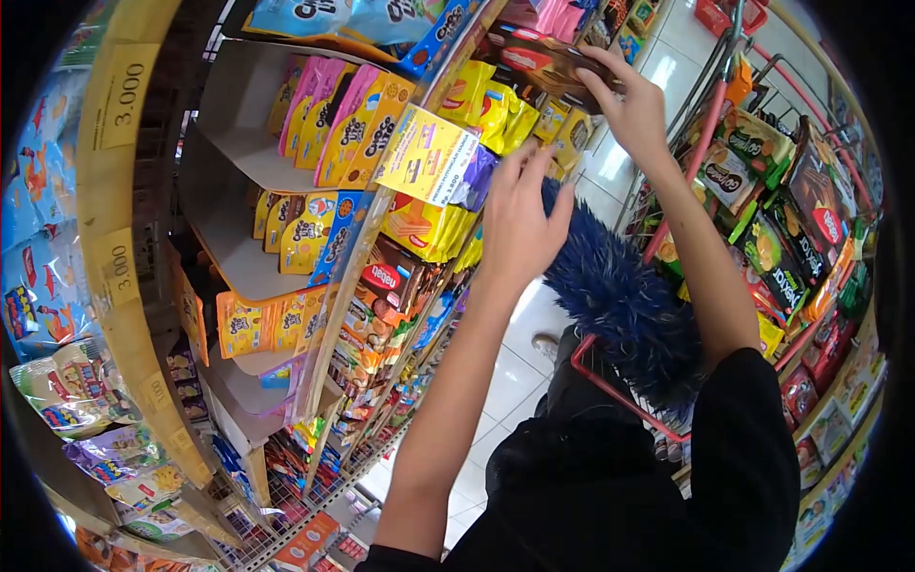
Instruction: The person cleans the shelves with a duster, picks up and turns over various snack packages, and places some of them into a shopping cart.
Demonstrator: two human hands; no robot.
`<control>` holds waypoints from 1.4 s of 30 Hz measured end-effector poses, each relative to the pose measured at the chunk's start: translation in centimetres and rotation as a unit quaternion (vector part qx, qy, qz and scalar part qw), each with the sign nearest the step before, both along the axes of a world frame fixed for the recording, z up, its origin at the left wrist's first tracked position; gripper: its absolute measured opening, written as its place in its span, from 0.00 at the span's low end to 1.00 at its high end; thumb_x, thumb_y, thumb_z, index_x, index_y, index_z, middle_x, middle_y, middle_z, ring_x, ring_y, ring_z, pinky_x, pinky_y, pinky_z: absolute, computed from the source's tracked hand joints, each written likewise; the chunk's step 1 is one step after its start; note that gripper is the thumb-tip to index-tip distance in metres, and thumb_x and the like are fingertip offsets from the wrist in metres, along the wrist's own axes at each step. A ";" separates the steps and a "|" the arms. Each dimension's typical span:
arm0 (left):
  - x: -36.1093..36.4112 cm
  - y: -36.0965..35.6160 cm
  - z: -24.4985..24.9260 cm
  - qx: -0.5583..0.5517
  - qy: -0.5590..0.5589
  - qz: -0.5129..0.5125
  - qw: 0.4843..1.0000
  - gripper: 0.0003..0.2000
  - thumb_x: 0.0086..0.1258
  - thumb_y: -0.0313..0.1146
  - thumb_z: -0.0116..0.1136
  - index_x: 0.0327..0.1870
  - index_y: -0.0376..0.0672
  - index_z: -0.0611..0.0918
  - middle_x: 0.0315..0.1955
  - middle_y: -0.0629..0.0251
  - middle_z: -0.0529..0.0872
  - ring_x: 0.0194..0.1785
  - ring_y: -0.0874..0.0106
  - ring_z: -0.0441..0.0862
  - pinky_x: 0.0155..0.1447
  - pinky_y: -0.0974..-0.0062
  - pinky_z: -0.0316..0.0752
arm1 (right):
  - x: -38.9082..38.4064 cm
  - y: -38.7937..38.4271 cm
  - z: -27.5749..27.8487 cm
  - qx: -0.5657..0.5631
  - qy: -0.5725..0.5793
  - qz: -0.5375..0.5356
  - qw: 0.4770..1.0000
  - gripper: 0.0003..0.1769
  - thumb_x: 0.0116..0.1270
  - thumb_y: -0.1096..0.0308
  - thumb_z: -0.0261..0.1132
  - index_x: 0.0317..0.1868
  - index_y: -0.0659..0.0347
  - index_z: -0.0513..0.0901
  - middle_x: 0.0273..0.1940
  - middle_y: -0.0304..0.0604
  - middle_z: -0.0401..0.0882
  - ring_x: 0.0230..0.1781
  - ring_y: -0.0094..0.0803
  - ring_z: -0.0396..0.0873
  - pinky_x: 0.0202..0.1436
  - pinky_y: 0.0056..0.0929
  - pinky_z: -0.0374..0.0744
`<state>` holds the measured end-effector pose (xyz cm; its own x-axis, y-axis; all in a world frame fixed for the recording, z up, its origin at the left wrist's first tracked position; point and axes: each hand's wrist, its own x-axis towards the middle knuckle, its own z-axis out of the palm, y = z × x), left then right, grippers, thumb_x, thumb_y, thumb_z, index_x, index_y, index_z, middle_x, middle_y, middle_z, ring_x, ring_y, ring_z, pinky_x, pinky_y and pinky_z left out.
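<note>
Brown packets (524,59) look light for their size, with slick, glossy wrapping and probably brittle contents that would crack under a hard squeeze. They seem fairly stiff along their flat faces, so a row is best held lightly at its ends, with flat fingers rather than a pinch at the middle. Left of them, the price card (429,154) hangs at the shelf's wooden edge (329,315), and bright yellow packets (484,100) stand just beside them. The left hand (524,224) is released, its fingers loosely spread and blurred before the yellow packets; whether a fingertip touches one, I cannot tell. The brown packets lie beyond this hand, near the shelf's aisle-side edge. At their right end, the right hand (629,105) is grasping them, fingers and thumb around that end; how firmly, I cannot tell. The loaded cart (710,124) stands farther right.
</note>
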<state>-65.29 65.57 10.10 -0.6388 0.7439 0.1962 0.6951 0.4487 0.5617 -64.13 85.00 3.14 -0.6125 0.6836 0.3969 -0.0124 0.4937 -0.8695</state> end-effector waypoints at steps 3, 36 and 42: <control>-2.5 1.6 -0.8 -0.024 0.078 -0.020 0.996 0.29 0.60 0.35 0.59 0.61 0.32 0.67 0.61 0.39 0.64 0.65 0.45 0.61 0.68 0.58 0.56 | -3.2 0.1 -2.0 -0.044 0.021 -0.016 0.999 0.25 0.55 0.53 0.70 0.47 0.61 0.80 0.37 0.48 0.83 0.35 0.34 0.82 0.38 0.31 0.78; 15.8 -11.8 -3.1 -0.007 -0.058 -0.067 0.996 0.25 0.59 0.32 0.60 0.60 0.40 0.73 0.67 0.34 0.50 0.67 0.40 0.56 0.66 0.52 0.56 | 24.3 -8.8 4.4 0.015 -0.098 -0.012 0.995 0.13 0.55 0.66 0.70 0.29 0.65 0.76 0.22 0.44 0.72 0.22 0.31 0.72 0.24 0.27 0.68; 27.7 -36.0 -14.0 -0.304 -0.299 0.047 0.903 0.33 0.61 0.51 0.59 0.62 0.39 0.70 0.63 0.29 0.55 0.66 0.43 0.60 0.67 0.59 0.60 | 45.4 -14.9 3.6 0.176 -0.304 -0.181 0.918 0.23 0.52 0.61 0.70 0.44 0.65 0.75 0.45 0.53 0.72 0.43 0.46 0.72 0.46 0.38 0.71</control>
